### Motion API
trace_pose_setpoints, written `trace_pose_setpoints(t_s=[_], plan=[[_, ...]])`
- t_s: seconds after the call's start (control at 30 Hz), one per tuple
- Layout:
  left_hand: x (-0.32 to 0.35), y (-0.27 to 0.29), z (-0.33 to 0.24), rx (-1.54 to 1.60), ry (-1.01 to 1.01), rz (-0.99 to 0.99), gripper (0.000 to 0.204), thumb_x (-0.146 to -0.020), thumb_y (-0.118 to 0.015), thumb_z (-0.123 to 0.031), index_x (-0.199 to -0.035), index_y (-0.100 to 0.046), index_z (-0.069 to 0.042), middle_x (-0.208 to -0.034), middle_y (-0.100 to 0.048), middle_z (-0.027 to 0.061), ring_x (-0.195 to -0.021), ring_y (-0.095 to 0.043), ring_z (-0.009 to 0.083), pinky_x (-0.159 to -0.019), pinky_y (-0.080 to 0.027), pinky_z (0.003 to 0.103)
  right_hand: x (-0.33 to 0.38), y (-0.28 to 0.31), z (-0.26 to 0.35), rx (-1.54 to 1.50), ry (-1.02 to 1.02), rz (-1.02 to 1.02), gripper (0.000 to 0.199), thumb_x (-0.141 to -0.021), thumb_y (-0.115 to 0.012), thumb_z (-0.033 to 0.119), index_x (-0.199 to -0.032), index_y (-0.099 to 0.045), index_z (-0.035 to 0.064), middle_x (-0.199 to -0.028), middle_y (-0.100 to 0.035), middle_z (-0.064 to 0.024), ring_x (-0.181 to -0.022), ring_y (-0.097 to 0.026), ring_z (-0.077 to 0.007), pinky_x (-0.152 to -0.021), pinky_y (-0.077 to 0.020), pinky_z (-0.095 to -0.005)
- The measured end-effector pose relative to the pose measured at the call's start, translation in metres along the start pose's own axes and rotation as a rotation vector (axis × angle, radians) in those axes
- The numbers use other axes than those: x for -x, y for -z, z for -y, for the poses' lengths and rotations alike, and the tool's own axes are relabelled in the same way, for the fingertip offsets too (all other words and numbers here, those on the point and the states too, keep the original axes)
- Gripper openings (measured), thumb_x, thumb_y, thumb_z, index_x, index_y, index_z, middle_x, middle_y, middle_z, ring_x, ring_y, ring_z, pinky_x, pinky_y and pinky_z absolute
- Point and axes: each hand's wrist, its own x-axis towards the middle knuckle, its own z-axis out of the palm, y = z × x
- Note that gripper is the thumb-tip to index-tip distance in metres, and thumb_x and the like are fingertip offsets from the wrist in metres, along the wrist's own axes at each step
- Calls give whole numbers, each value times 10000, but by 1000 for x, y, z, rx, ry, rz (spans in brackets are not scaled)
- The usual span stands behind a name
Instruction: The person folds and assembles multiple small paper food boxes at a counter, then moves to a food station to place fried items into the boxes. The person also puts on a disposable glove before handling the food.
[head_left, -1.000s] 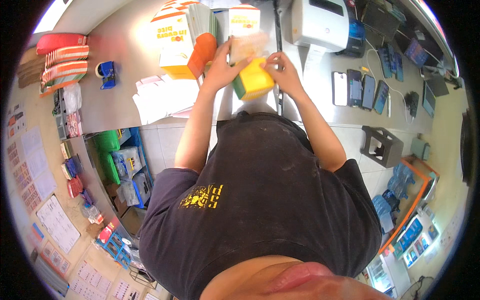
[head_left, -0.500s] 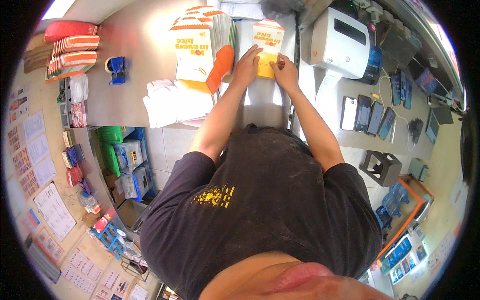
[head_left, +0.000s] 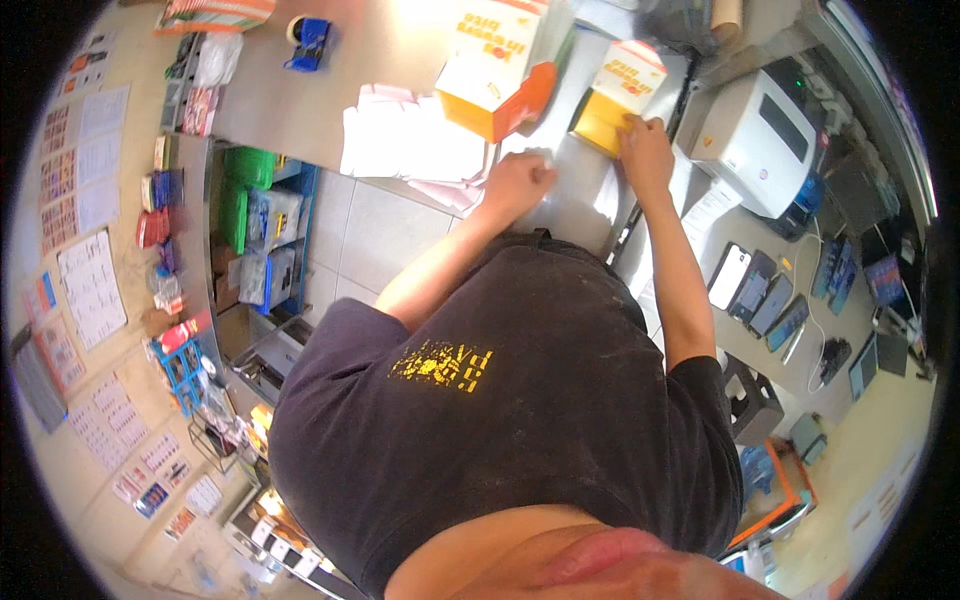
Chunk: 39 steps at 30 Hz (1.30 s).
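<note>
A small flat paper sleeve (head_left: 628, 78), white and orange above and yellow below, lies on the metal counter. My right hand (head_left: 647, 155) pinches the right edge of its yellow part. My left hand (head_left: 515, 187) is apart from it, near the counter's front edge, with its fingers curled in and nothing visible in them. Just beyond that hand stands a stack of larger printed paper sleeves (head_left: 488, 75), white with orange sides. White and pale pink paper pieces (head_left: 415, 135) are spread to its left.
A white printer (head_left: 757, 140) with a paper strip (head_left: 712, 205) hanging out stands at the right, several phones (head_left: 752, 283) beside it. A blue tape dispenser (head_left: 309, 45) sits at the far left. Below it are shelves with green and blue bins (head_left: 248, 172).
My left hand has let go of the small sleeve and drawn back toward me, fingers curling. My right hand stays on the sleeve. The whole view has turned and shifted.
</note>
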Motion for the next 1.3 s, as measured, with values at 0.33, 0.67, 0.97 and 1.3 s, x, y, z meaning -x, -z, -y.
trace_pose_setpoints(t_s=[0.33,0.67,0.97,1.3], plan=[[-7,42,116,-180,237,-505,796,-747,-857,-569,-1283,-584,-47,-1268,-522,233,-1248,-485,374,-1087,-417,463,34,24,8,-139,73,-149,298,-935,-693,310,-1188,-703,154,-1027,-609,-133,-918,-651,-317,-818,-533,-418],[13,75,145,81,85,-263,502,-860,-806,-425,-1228,-738,-90,-1156,-739,125,-1044,-694,216,-933,-538,355,64,33,6,-390,-11,-10,292,-918,-745,373,-1112,-744,155,-888,-592,-84,-773,-569,-226,-735,-484,-362],[18,97,142,134,156,-224,407,-918,-711,-403,-1195,-723,-105,-1055,-760,167,-960,-737,247,-881,-554,374,73,20,32,-480,51,7,266,-917,-751,326,-1068,-748,107,-856,-603,-76,-740,-575,-215,-697,-482,-342],[143,149,38,55,-212,-1327,237,-992,-683,-201,-1181,-666,-59,-811,-752,139,-741,-750,198,-631,-578,354,113,64,131,-672,423,-203,164,-904,-734,126,-1063,-710,94,-919,-649,-88,-802,-637,-212,-718,-517,-340]])
